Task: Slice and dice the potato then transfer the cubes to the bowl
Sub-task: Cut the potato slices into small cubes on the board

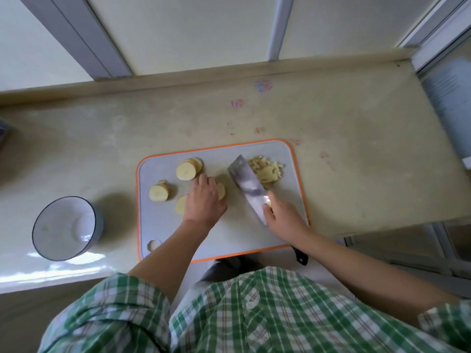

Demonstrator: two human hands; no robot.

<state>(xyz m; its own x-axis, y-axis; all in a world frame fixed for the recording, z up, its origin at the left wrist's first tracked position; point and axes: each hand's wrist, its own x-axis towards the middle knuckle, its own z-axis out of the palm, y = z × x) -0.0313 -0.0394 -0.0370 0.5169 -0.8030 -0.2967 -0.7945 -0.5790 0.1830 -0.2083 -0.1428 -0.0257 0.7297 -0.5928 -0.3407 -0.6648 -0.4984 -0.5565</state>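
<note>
A grey cutting board (163,220) with an orange rim lies on the counter. Round potato slices lie on its left half: one stack (188,168) at the back, another (159,192) nearer the left edge. My left hand (204,200) lies over more slices (221,191) in the middle, fingers curled on them. My right hand (281,217) grips the cleaver (248,186), its wide blade lying slanted across the board. A pile of diced potato (265,170) sits just right of the blade. The white bowl (63,229) stands left of the board.
A small potato end piece (153,244) lies at the board's front left corner. The beige counter (356,149) ends at a wall ledge behind and drops off at the right. A dark object (3,133) shows at the far left edge.
</note>
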